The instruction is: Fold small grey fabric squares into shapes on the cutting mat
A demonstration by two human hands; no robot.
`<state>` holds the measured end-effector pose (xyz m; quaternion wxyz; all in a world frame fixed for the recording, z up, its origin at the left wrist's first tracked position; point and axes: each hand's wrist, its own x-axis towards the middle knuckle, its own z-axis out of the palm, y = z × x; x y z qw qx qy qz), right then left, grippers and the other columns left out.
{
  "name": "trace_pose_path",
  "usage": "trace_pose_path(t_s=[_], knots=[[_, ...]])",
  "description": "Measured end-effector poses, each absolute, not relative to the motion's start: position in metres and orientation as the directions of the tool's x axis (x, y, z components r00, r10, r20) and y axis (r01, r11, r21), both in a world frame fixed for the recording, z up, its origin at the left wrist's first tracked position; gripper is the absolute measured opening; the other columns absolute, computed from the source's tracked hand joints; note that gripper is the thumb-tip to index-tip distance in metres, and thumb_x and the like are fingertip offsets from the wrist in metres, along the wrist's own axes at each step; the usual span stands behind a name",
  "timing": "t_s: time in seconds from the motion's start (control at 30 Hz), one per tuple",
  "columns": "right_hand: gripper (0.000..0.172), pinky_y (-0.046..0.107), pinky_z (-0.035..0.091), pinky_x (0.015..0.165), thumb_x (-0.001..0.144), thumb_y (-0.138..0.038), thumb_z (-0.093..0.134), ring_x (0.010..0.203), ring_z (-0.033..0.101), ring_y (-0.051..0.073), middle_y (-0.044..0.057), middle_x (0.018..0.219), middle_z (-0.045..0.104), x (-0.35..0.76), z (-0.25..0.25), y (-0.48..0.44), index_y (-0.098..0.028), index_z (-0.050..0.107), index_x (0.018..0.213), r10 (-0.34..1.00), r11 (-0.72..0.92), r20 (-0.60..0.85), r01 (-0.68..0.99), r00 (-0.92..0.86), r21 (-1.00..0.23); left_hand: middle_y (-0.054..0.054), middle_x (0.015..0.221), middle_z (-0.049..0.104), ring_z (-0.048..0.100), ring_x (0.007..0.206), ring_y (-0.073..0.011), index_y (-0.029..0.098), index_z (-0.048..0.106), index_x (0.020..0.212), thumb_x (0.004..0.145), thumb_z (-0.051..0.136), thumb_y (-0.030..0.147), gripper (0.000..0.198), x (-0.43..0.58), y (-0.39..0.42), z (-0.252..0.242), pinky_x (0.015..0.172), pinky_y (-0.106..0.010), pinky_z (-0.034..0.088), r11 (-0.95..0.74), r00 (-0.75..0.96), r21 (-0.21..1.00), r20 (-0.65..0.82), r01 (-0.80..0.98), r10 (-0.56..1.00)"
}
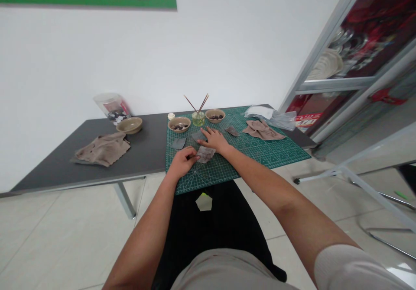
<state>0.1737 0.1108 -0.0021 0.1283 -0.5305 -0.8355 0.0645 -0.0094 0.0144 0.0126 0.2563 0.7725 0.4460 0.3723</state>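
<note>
My left hand (183, 163) is closed, its thumb and fingers pinched at the left edge of a small, worn grey-brown square sheet (206, 154) on the green cutting mat (224, 169). Just above that sheet, my right hand (215, 140) reaches in with fingers stretched out. Its fingertips lie on a plain grey square sheet (196, 136) and partly cover it. Left of both hands rests another grey square (178, 143). To the right is a crumpled dark brownish piece (232, 130). Whether the sheets are cloth or sandpaper is hard to tell.
Behind the hands stand two tan bowls (179, 124) of dark pebble-like pieces, a glass jar (198, 119) holding thin sticks, and a small white cap (170, 116). Brown cloths (264, 130), a plastic bag (271, 114), an extra bowl (129, 125) and a clear tub (113, 108) lie farther out.
</note>
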Motion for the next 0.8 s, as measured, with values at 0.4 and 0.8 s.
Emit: trace_pose_path(t_s=[0.4,0.8], knots=[[0.052,0.058,0.03,0.109,0.094,-0.053,0.044,0.14,0.032,0.037,0.006,0.156,0.033,0.141,0.001,0.113,-0.038,0.043,0.144,0.74,0.672,0.068,0.732,-0.669,-0.11,-0.003,0.078,0.06,0.056,0.08,-0.0183,0.019,0.049,0.061,0.075,0.061,0.032,0.023,-0.01,0.013,0.014,0.077,-0.031,0.045,-0.451,0.343,0.81,0.33,0.375,0.879],[0.047,0.057,0.037,0.101,0.093,-0.052,0.045,0.133,0.037,0.035,0.005,0.154,0.036,0.109,0.003,0.116,-0.04,0.048,0.138,0.675,0.737,0.079,0.668,-0.733,-0.103,-0.001,0.064,0.054,0.051,0.072,-0.0175,0.019,0.049,0.058,0.074,0.062,0.037,0.027,-0.014,0.014,0.016,0.074,-0.032,0.044,-0.448,0.321,0.797,0.335,0.405,0.886]])
